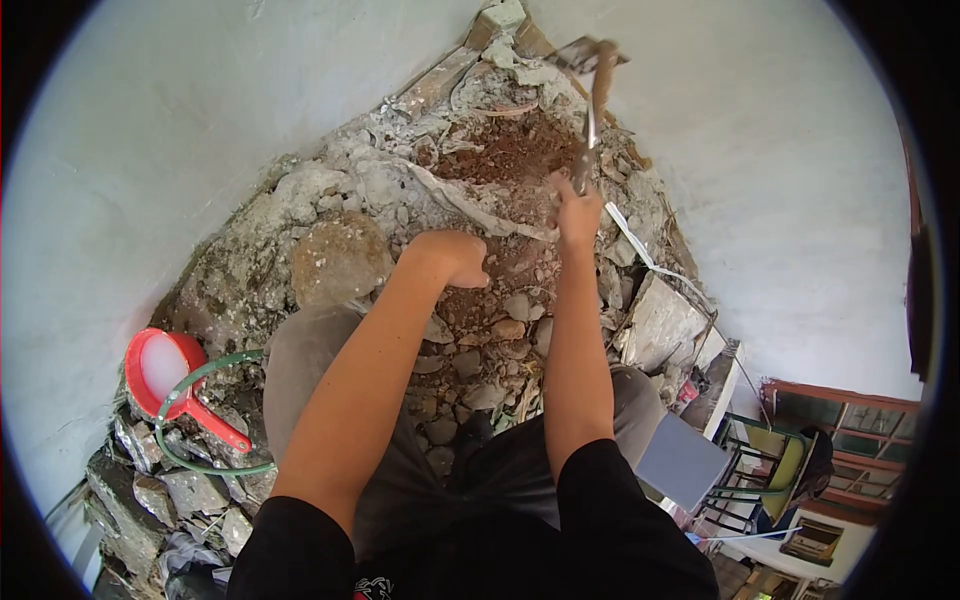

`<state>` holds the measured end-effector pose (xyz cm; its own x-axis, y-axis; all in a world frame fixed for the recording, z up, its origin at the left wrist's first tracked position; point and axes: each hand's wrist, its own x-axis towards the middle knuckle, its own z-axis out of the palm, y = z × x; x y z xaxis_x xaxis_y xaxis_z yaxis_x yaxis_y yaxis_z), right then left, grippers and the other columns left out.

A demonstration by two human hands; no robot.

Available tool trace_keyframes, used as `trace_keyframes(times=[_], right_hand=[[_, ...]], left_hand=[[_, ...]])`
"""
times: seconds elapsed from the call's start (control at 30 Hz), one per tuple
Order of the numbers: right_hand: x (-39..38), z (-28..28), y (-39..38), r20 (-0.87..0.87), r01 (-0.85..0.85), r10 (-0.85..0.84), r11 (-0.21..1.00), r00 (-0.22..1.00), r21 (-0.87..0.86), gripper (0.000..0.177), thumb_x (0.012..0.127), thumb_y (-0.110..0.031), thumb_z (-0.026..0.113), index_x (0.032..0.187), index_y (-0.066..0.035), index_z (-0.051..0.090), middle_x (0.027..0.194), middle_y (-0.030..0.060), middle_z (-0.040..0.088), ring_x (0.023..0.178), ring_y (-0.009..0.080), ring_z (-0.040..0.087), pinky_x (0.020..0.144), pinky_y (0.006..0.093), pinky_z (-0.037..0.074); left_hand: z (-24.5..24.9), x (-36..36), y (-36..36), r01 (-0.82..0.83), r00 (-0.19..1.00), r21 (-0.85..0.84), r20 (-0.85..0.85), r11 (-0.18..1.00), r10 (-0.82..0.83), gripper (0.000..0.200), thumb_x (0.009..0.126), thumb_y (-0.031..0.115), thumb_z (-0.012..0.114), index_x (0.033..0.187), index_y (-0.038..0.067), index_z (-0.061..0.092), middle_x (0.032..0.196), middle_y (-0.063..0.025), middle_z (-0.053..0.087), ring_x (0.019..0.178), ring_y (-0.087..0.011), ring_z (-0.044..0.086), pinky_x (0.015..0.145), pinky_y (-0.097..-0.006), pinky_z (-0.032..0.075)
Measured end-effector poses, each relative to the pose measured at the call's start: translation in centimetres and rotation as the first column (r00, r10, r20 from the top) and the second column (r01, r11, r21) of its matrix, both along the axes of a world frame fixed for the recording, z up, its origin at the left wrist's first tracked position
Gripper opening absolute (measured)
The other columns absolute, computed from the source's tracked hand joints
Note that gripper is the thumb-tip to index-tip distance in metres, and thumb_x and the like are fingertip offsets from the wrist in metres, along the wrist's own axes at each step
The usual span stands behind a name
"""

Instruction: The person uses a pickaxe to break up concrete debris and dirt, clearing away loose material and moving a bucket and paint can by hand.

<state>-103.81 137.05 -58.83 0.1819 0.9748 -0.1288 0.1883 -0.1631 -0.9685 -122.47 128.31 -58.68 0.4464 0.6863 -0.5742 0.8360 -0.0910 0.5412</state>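
Note:
My right hand (578,215) is wrapped round the handle of a hand tool (597,100), raised at the upper right; its head is blurred near the wall. Below and left of it, my left hand (462,260) hangs over the rubble with its fingers curled in; what they hold, if anything, is hidden. Reddish-brown loose soil (510,150) lies in a hollow beyond both hands. A pale strip (475,210) crosses the rubble between the soil and my left hand. Beside my left forearm sits a large rounded stone (342,258).
A red dipper (185,375) with whitish contents and a green hose (165,440) lie on rubble at the left. White walls (760,150) meet behind the heap. A broken slab (662,322), a grey panel (683,462) and a green-framed chair (765,460) are at the right.

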Motion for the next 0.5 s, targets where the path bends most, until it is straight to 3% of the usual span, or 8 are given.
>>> trace_keyframes(times=[0.07,0.17,0.27,0.33,0.4,0.43,0.5], right_hand=[[-0.8,3.2,1.7,0.045,0.066,-0.078,0.972,0.996,0.226,0.022,0.085,-0.017,0.066,0.073,-0.007,0.050,0.054,-0.0002,0.046,0.040,0.0090,0.041,0.036,0.0256,0.032],[0.0,5.6,5.5,0.056,0.054,-0.081,0.923,0.995,0.380,0.021,0.085,-0.017,0.064,0.073,-0.006,0.051,0.052,0.0009,0.048,0.040,0.0103,0.043,0.037,0.0278,0.033],[1.2,3.1,7.9,0.050,0.096,-0.132,0.889,0.990,0.447,0.021,0.085,-0.017,0.063,0.073,-0.005,0.052,0.050,0.0019,0.048,0.040,0.0120,0.045,0.038,0.0303,0.035],[2.2,-0.8,7.5,0.101,0.141,-0.179,0.942,0.979,0.303,0.021,0.086,-0.014,0.061,0.072,-0.005,0.048,0.053,0.0002,0.044,0.040,0.0112,0.043,0.036,0.0282,0.034],[3.0,-4.2,4.9,0.090,0.187,-0.176,0.973,0.980,-0.132,0.019,0.086,-0.014,0.059,0.076,-0.005,0.045,0.054,-0.0001,0.041,0.039,0.0117,0.040,0.035,0.0286,0.032],[4.1,-6.6,4.2,-0.086,0.155,-0.204,0.907,0.975,-0.391,0.020,0.086,-0.014,0.059,0.078,-0.007,0.043,0.053,-0.0011,0.036,0.038,0.0115,0.034,0.035,0.0290,0.029],[5.3,-9.1,1.4,-0.202,0.120,-0.261,0.840,0.944,-0.529,0.022,0.086,-0.014,0.059,0.076,-0.008,0.041,0.053,-0.0022,0.031,0.039,0.0110,0.028,0.037,0.0296,0.027]], left_hand=[[-0.3,-0.1,0.1,-0.038,0.998,0.031,0.042,0.999,0.036,0.034,0.083,0.035,0.057,0.097,0.006,0.065,0.087,-0.0136,0.065,0.081,-0.0272,0.063,0.072,-0.0415,0.049],[-0.3,-0.4,0.2,-0.041,0.999,0.004,0.010,0.999,0.041,0.036,0.083,0.036,0.058,0.102,0.006,0.065,0.095,-0.0139,0.066,0.088,-0.0280,0.063,0.077,-0.0408,0.050],[-0.2,-0.8,0.3,-0.034,0.999,-0.021,-0.007,0.999,0.034,0.038,0.082,0.036,0.058,0.104,0.006,0.065,0.098,-0.0141,0.066,0.091,-0.0287,0.063,0.079,-0.0410,0.050],[0.0,-1.0,0.4,-0.018,0.998,-0.071,-0.057,0.997,0.014,0.048,0.082,0.034,0.058,0.121,0.005,0.058,0.117,-0.0148,0.063,0.105,-0.0300,0.061,0.090,-0.0421,0.050],[0.7,-1.2,0.2,-0.023,0.999,-0.068,-0.050,0.997,0.019,0.047,0.082,0.034,0.058,0.120,0.005,0.058,0.118,-0.0149,0.063,0.106,-0.0299,0.061,0.090,-0.0422,0.050],[0.9,-1.3,0.1,-0.026,0.999,-0.066,-0.044,0.997,0.023,0.047,0.083,0.033,0.058,0.120,0.005,0.058,0.118,-0.0150,0.062,0.106,-0.0299,0.061,0.090,-0.0423,0.050],[0.9,-1.3,0.1,-0.028,0.998,-0.055,-0.051,0.998,0.025,0.042,0.082,0.035,0.058,0.112,0.006,0.062,0.109,-0.0146,0.064,0.098,-0.0295,0.062,0.083,-0.0407,0.050]])
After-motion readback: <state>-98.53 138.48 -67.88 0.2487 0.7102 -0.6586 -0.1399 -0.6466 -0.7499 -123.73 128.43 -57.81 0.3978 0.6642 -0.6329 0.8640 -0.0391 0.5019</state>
